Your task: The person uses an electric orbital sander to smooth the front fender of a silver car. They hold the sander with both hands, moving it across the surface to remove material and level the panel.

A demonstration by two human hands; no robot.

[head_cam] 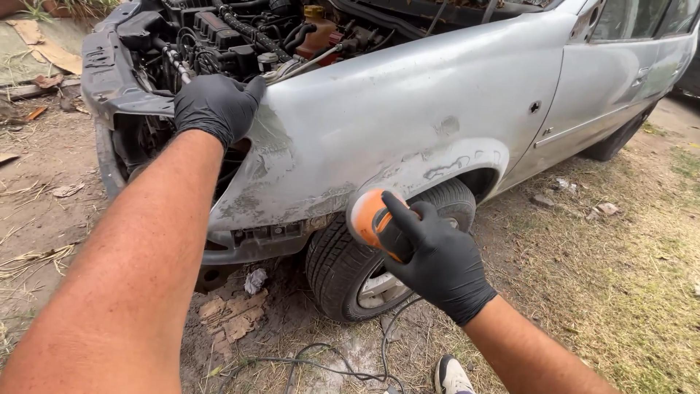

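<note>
**Desk:** What do you have from the head camera?

**Me:** I'm looking down at the front wing of a silver car, bonnet off, engine bay exposed. My right hand, in a black glove, is wrapped around an orange and black sander, forefinger stretched along the top of its body. The tool sits against the lower edge of the wing, right at the front lip of the wheel arch, just above the front tyre.

**Desk:** And the other hand?

**Me:** My left hand, also gloved in black, lies palm down on the top front corner of the wing, beside the engine bay. The fingers curl over the panel edge; it grips nothing loose, it only presses on the metal.

**Desk:** State of the panel?

**Me:** Dull and patchy. Grey rubbed areas show around the arch and along the lower front, where the paint looks worn through. The front bumper is missing, so the bare black carrier shows at the nose.

**Desk:** Anything on the ground?

**Me:** A thin black cable trails over the dirt under the wheel. Torn cardboard pieces lie near the front of the tyre, with a crumpled scrap close by. The toe of a white shoe shows at the bottom edge. Dry grass spreads to the right, beside the car's front door.
</note>
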